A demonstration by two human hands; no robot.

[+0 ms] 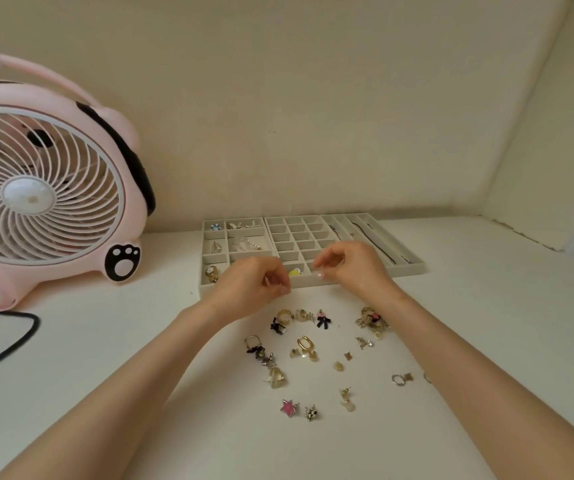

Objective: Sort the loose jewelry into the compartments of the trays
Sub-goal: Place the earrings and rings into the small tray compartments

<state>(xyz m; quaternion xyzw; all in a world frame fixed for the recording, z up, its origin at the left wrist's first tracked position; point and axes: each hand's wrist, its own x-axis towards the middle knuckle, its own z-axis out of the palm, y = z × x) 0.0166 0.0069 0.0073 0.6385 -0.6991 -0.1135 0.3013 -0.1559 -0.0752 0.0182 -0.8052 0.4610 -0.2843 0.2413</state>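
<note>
As the left hand (254, 287) and right hand (351, 268) hover over the six o'clock edge of the middle tray (301, 236), each grip is curled tight, its contents too small to tell; best to release low, inside one compartment.

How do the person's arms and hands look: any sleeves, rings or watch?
The left forearm and right forearm are bare to the picture's edge, no sleeves. Neither the left hand nor the right hand shows a ring, watch or bracelet. Nails look pale; polish cannot be told.
</note>
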